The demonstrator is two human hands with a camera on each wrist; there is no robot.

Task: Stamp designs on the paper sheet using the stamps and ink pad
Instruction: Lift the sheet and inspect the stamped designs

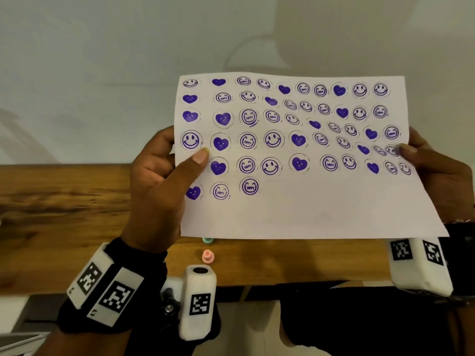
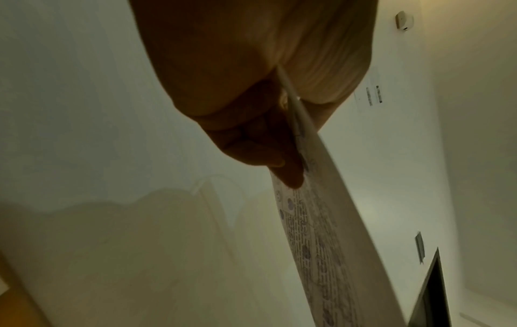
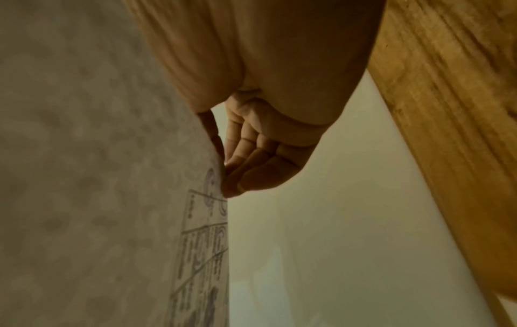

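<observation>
Grip: left hand (image 1: 164,173) and right hand (image 1: 434,170) pinch paper sheet (image 1: 308,209) edges, raised above table (image 1: 64,214).
Writing: "HAPPY" in stamped faces.

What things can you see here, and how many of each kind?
Paper sheet: 1
Hands holding it: 2, the left hand and the right hand
Stamps: 2, a pink stamp and a green stamp peeking from under the sheet
Total: 5

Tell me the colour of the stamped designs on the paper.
Purple ink on the white paper sheet; clearest in the head view.
</observation>
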